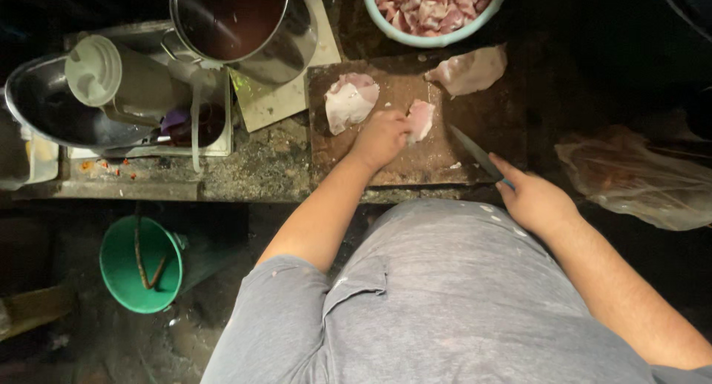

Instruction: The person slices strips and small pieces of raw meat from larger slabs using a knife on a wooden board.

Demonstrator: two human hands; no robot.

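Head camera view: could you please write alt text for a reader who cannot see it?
Seen from above, a person's left hand holds a piece of raw meat on a wooden cutting board while the right hand grips a knife. A bowl of cut meat sits behind.

My view from above: grey short-sleeved T-shirt fills lower frame, fabric soft, lightly creased across belly. Small pale flecks and smears scattered over front, more near upper hem and by left sleeve. I see chest pocket on left side, flap edge slightly lifted. Sleeves end above elbows; both forearms bare, no watch, no bands, no gloves. Left hand bare, no rings visible. Right hand bare too. I cannot make out any print on shirt.
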